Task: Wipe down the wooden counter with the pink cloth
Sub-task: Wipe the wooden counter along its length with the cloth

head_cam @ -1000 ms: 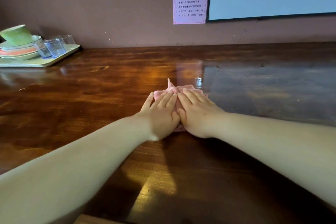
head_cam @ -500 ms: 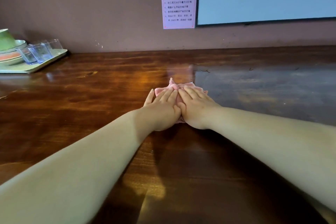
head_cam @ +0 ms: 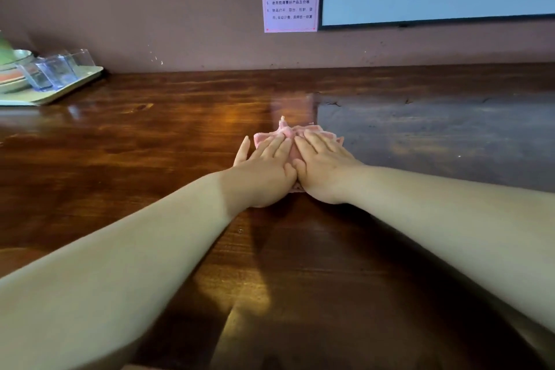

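Wiping in progress at mid-frame, finish not confirmed.
Left hand [head_cam: 264, 171] and right hand [head_cam: 322, 167], side by side with fingers flat, press the pink cloth [head_cam: 292, 132] onto the table [head_cam: 150, 159]; much surface likely remains.

Both forearms are bare along their full visible length; no sleeve edge reaches into view on either side. The left hand [head_cam: 264, 173] carries no ring, watch, strap or glove. The right hand [head_cam: 326, 170] is likewise unadorned at fingers and wrist. Fingernails on both hands are short and show no coloured polish. No markings, bandages or jewellery are visible on either arm.
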Demonstrator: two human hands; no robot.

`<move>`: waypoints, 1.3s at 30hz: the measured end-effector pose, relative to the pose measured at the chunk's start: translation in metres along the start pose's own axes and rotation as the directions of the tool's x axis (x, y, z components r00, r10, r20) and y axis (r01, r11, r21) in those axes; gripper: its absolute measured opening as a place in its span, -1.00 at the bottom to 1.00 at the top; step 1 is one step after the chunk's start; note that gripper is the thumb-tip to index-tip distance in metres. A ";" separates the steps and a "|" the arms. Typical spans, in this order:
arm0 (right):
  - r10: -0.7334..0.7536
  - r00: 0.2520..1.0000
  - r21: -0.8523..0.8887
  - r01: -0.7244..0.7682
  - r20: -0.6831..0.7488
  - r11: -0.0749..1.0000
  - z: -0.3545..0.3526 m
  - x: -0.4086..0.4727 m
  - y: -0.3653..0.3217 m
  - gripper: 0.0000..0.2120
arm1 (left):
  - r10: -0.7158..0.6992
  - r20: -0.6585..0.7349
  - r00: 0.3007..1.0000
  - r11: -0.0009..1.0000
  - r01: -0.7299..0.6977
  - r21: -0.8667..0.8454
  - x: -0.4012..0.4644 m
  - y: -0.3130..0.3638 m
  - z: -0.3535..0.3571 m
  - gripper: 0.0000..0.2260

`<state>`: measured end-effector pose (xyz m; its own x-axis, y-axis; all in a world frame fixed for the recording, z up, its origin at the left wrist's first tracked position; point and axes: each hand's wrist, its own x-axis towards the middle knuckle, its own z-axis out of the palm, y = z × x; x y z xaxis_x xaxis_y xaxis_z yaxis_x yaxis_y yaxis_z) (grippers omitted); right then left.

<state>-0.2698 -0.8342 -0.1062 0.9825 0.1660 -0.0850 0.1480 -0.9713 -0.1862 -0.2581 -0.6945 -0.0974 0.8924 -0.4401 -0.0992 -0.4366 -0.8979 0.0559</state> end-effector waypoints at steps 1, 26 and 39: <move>-0.008 1.000 -0.009 0.009 0.004 1.000 0.004 -0.007 0.000 -0.40 | 0.018 -0.028 0.999 1.000 -0.018 0.005 -0.008 0.000 0.004 -0.50; -0.012 1.000 0.041 0.012 0.010 0.999 0.011 -0.063 -0.013 -0.39 | 0.047 -0.015 0.999 0.997 -0.046 0.069 -0.053 0.012 0.015 -0.45; -0.052 0.998 0.011 0.051 0.037 0.999 0.019 -0.092 -0.021 -0.36 | 0.109 -0.057 0.992 0.991 -0.104 0.090 -0.085 0.014 0.025 -0.40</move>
<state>-0.3657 -0.8257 -0.1127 0.9686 0.2222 -0.1115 0.1969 -0.9595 -0.2013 -0.3425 -0.6697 -0.1129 0.8446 -0.5342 -0.0360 -0.5351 -0.8445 -0.0234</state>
